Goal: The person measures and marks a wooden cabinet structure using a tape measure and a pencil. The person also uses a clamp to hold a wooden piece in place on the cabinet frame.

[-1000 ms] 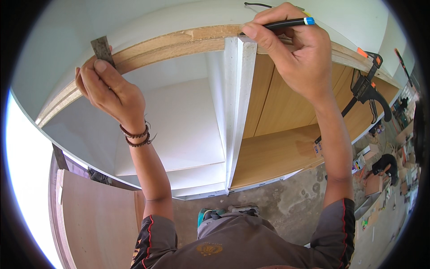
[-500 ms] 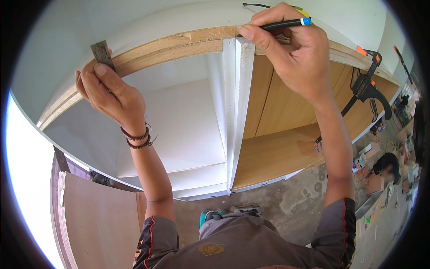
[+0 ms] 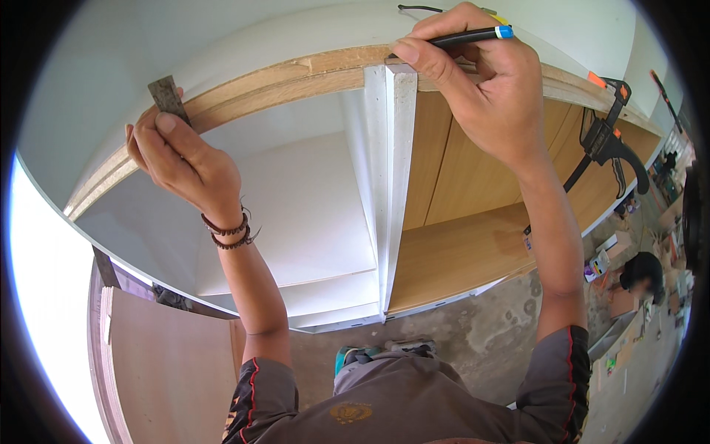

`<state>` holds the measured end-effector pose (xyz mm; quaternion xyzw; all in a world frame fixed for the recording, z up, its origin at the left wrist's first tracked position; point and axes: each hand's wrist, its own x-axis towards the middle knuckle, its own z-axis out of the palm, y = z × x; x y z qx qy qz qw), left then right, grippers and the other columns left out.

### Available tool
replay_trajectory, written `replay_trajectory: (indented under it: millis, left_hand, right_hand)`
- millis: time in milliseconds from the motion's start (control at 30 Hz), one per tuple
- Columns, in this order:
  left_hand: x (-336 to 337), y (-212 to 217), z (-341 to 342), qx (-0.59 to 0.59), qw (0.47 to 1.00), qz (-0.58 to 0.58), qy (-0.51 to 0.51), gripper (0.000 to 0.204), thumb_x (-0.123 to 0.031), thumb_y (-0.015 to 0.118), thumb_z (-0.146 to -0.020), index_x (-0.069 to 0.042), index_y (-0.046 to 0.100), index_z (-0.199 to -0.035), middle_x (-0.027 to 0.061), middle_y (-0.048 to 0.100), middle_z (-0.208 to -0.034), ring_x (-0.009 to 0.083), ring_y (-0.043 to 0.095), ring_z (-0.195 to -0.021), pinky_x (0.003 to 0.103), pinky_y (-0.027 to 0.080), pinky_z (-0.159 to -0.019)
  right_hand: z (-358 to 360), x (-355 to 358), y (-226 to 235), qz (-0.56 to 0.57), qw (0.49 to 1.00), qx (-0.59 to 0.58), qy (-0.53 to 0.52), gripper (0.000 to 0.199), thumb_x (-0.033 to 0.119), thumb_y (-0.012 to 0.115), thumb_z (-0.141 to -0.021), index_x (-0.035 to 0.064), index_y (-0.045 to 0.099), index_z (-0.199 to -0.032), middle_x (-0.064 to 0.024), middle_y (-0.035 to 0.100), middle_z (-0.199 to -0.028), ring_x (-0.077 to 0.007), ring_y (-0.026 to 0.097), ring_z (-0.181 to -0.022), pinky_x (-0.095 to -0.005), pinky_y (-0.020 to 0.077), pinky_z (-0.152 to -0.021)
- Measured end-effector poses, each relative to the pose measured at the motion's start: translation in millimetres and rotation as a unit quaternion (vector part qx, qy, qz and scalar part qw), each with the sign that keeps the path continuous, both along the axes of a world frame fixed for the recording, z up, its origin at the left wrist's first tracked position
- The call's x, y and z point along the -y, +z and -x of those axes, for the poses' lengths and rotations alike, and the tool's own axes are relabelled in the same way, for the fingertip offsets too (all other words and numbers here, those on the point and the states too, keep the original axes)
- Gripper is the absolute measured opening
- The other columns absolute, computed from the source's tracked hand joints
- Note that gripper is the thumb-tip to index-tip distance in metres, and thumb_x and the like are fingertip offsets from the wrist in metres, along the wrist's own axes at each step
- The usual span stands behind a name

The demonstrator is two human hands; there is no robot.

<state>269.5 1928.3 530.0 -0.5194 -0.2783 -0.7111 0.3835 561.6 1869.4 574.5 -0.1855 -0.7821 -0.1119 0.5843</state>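
Note:
My left hand (image 3: 188,159) is closed round a dark, flat metal strip (image 3: 169,100) that stands up against the wooden edge strips (image 3: 288,78) along the cabinet top. Its lower part is hidden in my fingers, so the tool's exact kind does not show. In my right hand (image 3: 492,92) is a black pencil with a blue and white end (image 3: 473,35). The pencil's tip end is at the wooden strip, just above the top of the white upright divider (image 3: 396,148). My right thumb rests beside that spot.
A black bar clamp (image 3: 610,140) grips the edge at the right. Below lie white shelves (image 3: 288,214) and a wood-grain compartment (image 3: 458,244). A plywood panel (image 3: 174,362) leans at lower left. Another person (image 3: 642,275) is down on the cluttered floor, far right.
The view has shifted very slightly. Both hands keep their grips, and the pencil's tip end has moved a touch to the left along the wooden strip.

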Motion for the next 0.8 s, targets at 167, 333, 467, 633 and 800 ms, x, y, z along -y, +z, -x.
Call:
replay_trajectory:
  millis: [167,333,467,633,800]
  left_hand:
    - [0.1,-0.4,-0.8,0.01,1.0,0.005,-0.006,0.033,-0.02,0.041,-0.111,-0.003,0.066,-0.098,0.0027,0.077,-0.103,0.022,0.05,-0.102,0.035,0.042,-0.093]
    - [-0.7,-0.3,0.4,0.011,1.0,0.007,-0.004,0.033,-0.021,0.041,-0.111,-0.003,0.066,-0.098,0.0025,0.077,-0.103,0.0216,0.05,-0.1,0.035,0.043,-0.091]
    - [-1.4,-1.0,0.9,0.013,1.0,0.006,-0.004,0.033,-0.021,0.041,-0.111,-0.004,0.066,-0.098,0.0023,0.077,-0.103,0.0213,0.049,-0.1,0.035,0.043,-0.091]
    - [-1.5,0.4,0.6,0.002,1.0,-0.007,-0.004,0.033,-0.021,0.041,-0.111,-0.003,0.066,-0.097,0.0024,0.077,-0.102,0.0211,0.049,-0.1,0.035,0.042,-0.092]
    - [-0.5,0.0,1.9,0.006,1.0,0.001,-0.004,0.034,-0.021,0.041,-0.111,-0.003,0.066,-0.098,0.0026,0.077,-0.102,0.0218,0.05,-0.101,0.036,0.042,-0.094]
  right_hand:
    - [0.9,-1.3,-1.2,0.003,1.0,-0.014,0.011,0.018,0.013,0.075,-0.096,-0.0001,0.064,-0.091,-0.0085,0.071,-0.076,-0.0116,0.071,-0.068,-0.024,0.0576,-0.059]
    - [1.7,-2.7,-1.1,-0.004,1.0,-0.013,0.014,0.018,0.013,0.075,-0.096,0.0,0.064,-0.09,-0.0086,0.071,-0.076,-0.0116,0.071,-0.068,-0.024,0.0578,-0.06]
    - [1.9,5.7,3.6,0.003,0.999,0.021,-0.035,0.018,0.013,0.075,-0.096,-0.0002,0.064,-0.091,-0.0089,0.071,-0.076,-0.0118,0.071,-0.068,-0.0241,0.0581,-0.06]
    - [1.7,-0.8,-0.3,0.012,1.0,-0.017,0.013,0.017,0.012,0.075,-0.096,-0.0006,0.064,-0.091,-0.0091,0.072,-0.077,-0.0123,0.072,-0.069,-0.024,0.0589,-0.061]
    - [2.3,-0.5,1.0,0.004,1.0,-0.012,0.024,0.017,0.012,0.074,-0.096,-0.0007,0.064,-0.091,-0.0093,0.072,-0.077,-0.0122,0.072,-0.07,-0.024,0.0595,-0.061]
